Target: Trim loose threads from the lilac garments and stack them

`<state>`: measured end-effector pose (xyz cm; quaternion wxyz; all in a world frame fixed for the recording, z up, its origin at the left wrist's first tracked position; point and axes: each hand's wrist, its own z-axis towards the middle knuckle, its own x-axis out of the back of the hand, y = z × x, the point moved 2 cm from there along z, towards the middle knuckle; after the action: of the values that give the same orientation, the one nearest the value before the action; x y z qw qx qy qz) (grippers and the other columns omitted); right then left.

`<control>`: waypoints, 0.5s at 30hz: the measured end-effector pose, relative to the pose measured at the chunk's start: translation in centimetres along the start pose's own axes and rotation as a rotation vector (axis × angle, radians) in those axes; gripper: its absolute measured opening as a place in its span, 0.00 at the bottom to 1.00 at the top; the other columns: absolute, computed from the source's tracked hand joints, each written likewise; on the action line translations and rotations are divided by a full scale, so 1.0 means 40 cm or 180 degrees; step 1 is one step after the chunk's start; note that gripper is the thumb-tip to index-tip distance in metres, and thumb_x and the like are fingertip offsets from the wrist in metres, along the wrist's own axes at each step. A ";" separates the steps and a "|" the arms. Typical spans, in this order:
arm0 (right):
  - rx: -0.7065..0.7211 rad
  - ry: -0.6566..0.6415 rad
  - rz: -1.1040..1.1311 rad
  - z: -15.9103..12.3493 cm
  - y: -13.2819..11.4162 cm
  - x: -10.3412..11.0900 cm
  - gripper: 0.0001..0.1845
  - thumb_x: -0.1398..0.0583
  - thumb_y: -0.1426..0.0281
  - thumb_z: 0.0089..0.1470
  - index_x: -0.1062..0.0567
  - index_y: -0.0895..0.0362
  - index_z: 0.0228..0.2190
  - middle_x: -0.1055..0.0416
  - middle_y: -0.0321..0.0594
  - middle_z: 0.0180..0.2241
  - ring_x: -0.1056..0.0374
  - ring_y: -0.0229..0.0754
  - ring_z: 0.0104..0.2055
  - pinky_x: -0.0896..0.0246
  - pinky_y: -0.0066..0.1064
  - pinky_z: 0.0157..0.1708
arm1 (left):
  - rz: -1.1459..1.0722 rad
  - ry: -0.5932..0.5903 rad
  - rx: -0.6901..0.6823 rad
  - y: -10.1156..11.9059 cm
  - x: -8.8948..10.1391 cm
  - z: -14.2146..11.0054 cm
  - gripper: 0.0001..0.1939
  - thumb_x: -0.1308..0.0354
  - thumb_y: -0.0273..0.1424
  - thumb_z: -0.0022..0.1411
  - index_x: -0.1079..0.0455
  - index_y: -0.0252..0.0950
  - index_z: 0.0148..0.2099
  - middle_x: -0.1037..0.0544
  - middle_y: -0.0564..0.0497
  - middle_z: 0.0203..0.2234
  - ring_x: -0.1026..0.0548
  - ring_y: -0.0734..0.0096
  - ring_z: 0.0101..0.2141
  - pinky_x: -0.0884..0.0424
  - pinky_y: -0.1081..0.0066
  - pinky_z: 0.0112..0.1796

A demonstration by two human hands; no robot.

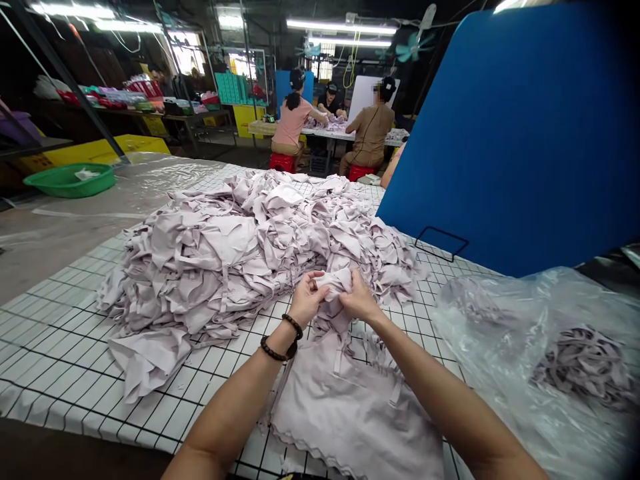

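Both my hands hold one pale lilac garment piece just in front of a large heap of the same fabric. My left hand, with dark bead bracelets on the wrist, pinches its left side. On the other side my right hand grips the cloth between thumb and fingers. Below my hands, between my forearms, lies a flat stack of lilac garments with thin straps and a scalloped lower edge. A loose piece lies left of my forearm at the heap's front.
A white table cover with black grid lines spreads under everything. On the right lies a clear plastic bag with lilac strips, below a tall blue panel. A green basin stands at the left. Several people work at a table behind.
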<state>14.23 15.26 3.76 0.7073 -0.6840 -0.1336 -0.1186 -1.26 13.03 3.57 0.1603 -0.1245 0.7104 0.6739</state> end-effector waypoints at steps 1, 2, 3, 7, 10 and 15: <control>-0.0093 0.0126 0.0008 0.010 0.010 0.009 0.22 0.44 0.73 0.32 0.32 0.55 0.36 0.32 0.34 0.30 0.38 0.39 0.33 0.43 0.29 0.33 | 0.0037 0.0018 -0.0105 0.017 -0.002 0.001 0.25 0.35 0.33 0.48 0.39 0.35 0.47 0.28 0.53 0.31 0.29 0.77 0.27 0.31 0.77 0.28; -0.0218 0.0208 0.0097 0.021 0.020 0.020 0.19 0.45 0.73 0.31 0.32 0.56 0.32 0.33 0.34 0.28 0.39 0.39 0.31 0.44 0.28 0.31 | 0.0065 0.0039 -0.0179 0.034 -0.003 0.003 0.24 0.36 0.34 0.49 0.39 0.36 0.47 0.29 0.53 0.32 0.30 0.77 0.27 0.31 0.77 0.27; -0.0355 0.0242 0.0216 0.032 0.029 0.030 0.15 0.46 0.73 0.31 0.32 0.57 0.28 0.34 0.33 0.25 0.40 0.38 0.28 0.45 0.27 0.28 | 0.0095 0.0057 -0.0225 0.051 -0.001 0.007 0.23 0.36 0.34 0.50 0.39 0.36 0.47 0.30 0.53 0.31 0.30 0.78 0.27 0.31 0.77 0.26; -0.0648 0.0113 0.0577 0.058 0.044 0.066 0.05 0.48 0.70 0.30 0.38 0.56 0.18 0.44 0.30 0.16 0.49 0.34 0.19 0.52 0.26 0.19 | 0.0221 0.0135 -0.0321 0.091 0.025 0.028 0.21 0.38 0.34 0.51 0.38 0.37 0.47 0.32 0.56 0.28 0.33 0.81 0.24 0.36 0.81 0.22; -0.0671 -0.0081 0.0829 0.054 0.032 0.083 0.05 0.48 0.69 0.30 0.41 0.55 0.17 0.46 0.29 0.16 0.50 0.32 0.18 0.52 0.25 0.18 | 0.0161 0.0195 -0.0300 0.086 0.047 0.033 0.20 0.38 0.33 0.51 0.37 0.38 0.46 0.33 0.57 0.27 0.34 0.81 0.23 0.37 0.82 0.22; -0.0681 -0.0312 0.0898 0.048 0.011 0.096 0.08 0.48 0.70 0.31 0.39 0.56 0.21 0.41 0.33 0.20 0.43 0.35 0.22 0.45 0.26 0.23 | -0.0236 0.0370 -0.0125 0.073 0.064 0.018 0.20 0.37 0.31 0.49 0.39 0.38 0.44 0.33 0.57 0.30 0.30 0.79 0.25 0.31 0.79 0.22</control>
<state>17.94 17.26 4.74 0.6328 -0.7722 -0.0573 0.0017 -4.73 14.03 5.22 0.1412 -0.1927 0.7001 0.6729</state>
